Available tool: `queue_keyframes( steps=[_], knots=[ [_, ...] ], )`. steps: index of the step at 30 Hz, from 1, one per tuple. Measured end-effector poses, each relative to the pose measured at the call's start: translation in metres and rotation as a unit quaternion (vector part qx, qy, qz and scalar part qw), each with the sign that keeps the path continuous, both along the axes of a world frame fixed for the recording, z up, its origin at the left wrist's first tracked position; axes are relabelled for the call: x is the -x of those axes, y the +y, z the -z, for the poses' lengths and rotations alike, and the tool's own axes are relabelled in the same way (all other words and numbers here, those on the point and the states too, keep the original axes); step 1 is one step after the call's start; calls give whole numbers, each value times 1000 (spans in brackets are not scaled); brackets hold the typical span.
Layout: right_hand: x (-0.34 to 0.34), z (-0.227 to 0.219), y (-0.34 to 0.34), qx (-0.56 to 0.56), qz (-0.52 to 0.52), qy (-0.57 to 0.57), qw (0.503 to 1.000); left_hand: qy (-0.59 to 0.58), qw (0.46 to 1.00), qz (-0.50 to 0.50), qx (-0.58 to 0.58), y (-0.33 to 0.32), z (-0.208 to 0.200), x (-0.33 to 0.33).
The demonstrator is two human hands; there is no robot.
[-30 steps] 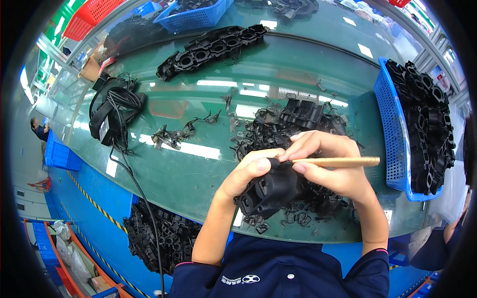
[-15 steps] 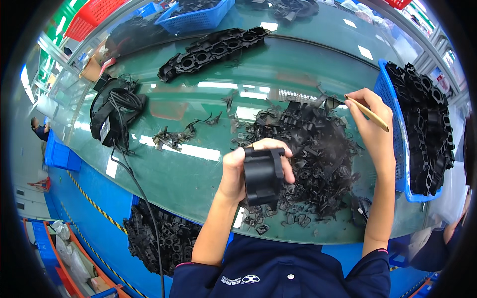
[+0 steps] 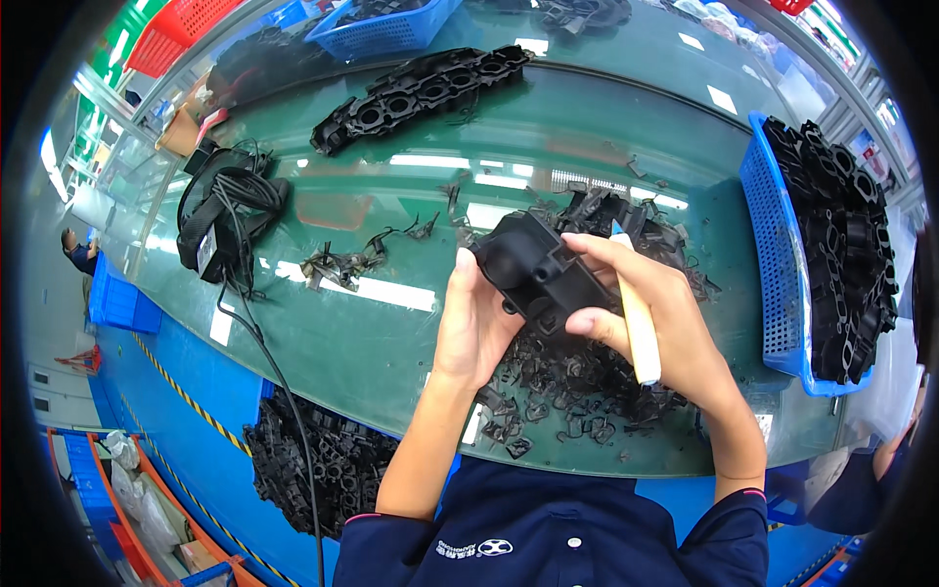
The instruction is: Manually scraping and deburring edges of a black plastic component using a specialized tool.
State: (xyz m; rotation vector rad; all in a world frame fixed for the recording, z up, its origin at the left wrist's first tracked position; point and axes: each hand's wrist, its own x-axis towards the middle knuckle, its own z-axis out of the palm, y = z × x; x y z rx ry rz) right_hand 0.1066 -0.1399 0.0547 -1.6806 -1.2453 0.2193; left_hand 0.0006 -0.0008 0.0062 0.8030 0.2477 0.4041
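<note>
A black moulded plastic part (image 3: 533,269) is held tilted over the bench, between both hands. My left hand (image 3: 472,328) cups its left side, thumb up along the edge and other fingers mostly hidden. On the right, my right hand (image 3: 655,298) grips the part's edge between thumb and forefinger. That hand also keeps a slim pen-shaped tool with a pale yellow handle (image 3: 640,333) tucked against its fingers, its bluish tip pointing away from me. Under both hands lies a heap of black plastic scraps (image 3: 587,382), partly covered by them.
A long black moulded part (image 3: 421,96) lies at the back of the green bench (image 3: 362,338). Coiled black cable and a strap (image 3: 230,210) sit at left. A blue basket (image 3: 782,284) of black parts stands at right; more black parts (image 3: 313,460) are below the bench's front edge.
My right hand has come left and nearer from the scrap heap's far edge to the black part, bringing the tool. The part has been turned and raised slightly, and both hands now hold it.
</note>
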Motion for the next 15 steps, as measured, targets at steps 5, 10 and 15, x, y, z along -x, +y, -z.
queue_keyframes(
  steps=[5,10,15],
  knots=[
    [-11,-3,2,25,-26,210,977,-98,995,21,-14,6,10,0],
    [-26,6,0,-27,23,439,898,-25,992,-24,-124,2,5,-1],
    [-32,5,-2,-114,48,574,810,68,951,-22,-301,0,5,-1]
  ],
)
